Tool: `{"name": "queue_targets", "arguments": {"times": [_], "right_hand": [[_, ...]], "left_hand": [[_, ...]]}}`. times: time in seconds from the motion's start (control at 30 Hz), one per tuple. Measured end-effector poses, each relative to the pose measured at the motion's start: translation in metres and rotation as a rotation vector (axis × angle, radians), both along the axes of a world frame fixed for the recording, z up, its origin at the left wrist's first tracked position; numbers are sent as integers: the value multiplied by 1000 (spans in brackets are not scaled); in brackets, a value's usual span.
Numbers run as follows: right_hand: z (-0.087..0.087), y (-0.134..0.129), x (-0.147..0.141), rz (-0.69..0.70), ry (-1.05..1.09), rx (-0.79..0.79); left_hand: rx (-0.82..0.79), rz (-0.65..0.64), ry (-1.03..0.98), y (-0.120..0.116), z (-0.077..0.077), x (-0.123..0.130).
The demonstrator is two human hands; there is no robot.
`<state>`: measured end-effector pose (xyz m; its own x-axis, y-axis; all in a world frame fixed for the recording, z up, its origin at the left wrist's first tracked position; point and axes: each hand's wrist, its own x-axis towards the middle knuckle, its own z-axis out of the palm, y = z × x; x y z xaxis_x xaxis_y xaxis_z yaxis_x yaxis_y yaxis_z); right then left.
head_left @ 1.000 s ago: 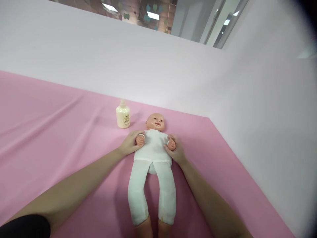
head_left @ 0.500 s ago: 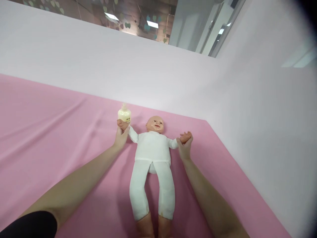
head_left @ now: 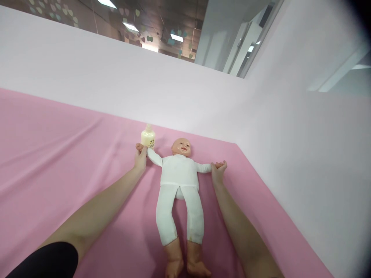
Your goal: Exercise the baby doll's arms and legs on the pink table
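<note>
1. The doll (head_left: 179, 172) lies on its back at the centre of the frame, head (head_left: 181, 147) towards the top, feet (head_left: 173, 256) at the bottom edge, both arms out sideways.
2. Your left hand, (head_left: 140, 157) left of centre, is curled closed round the end of the near sleeve (head_left: 154, 157); your right hand, (head_left: 217, 173) right of centre, is likewise wrapped round the other arm. You can't tell from here how hard either squeezes.
3. Expect modest weight. The shiny head and bare feet look stiff and possibly slick; the white-clothed trunk probably gives a little.
4. The 2 wrists suit guiding the arms, but the shoulder joints are likely the weak spots, so pull gently. For the full weight, a hold under the trunk should be surer.
5. The pump bottle (head_left: 148, 138) stands upright just beyond your left hand; whether the doll's fist touches it is unclear. A swing upward there could tip it.
6. The white wall (head_left: 145, 92) closes off the top and right. The pink cover (head_left: 72, 162) spreads widest to the left, giving you more sideways room.
</note>
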<state>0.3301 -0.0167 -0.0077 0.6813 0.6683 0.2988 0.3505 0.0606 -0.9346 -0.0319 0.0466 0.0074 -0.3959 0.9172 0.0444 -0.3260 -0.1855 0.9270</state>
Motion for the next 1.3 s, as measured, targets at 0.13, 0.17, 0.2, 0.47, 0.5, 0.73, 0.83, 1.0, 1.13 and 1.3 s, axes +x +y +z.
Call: {"name": "queue_targets", "arguments": {"times": [0.13,0.17,0.2,0.47,0.5,0.73,0.83,1.0,1.13,1.3], "right_hand": [[-1,-1,2,-40,-99,-22],[-1,-2,2,-46,-126,-28],[-1,-4,1,-49,-152,-35],[3,-28,-10,-24,-269,-100],[3,-32,-12,-13,-276,-108],[-2,-64,-31,123,-355,-120],[-1,-83,-43,220,-388,-107],[5,-121,-68,364,-209,-245],[14,-152,-87,403,-109,-331],[27,-184,-103,504,-39,-348]], "left_hand": [[24,-16,25,2,-3,-1],[26,-18,33,2,-3,-1],[29,-21,37,2,-3,-1],[8,-61,16,-2,2,1],[18,-71,19,-3,2,0],[22,-124,33,-10,7,1],[39,-130,27,-11,8,1],[50,-122,18,-9,4,0],[70,-135,28,-8,-1,-1],[112,-182,25,-11,3,0]]}}
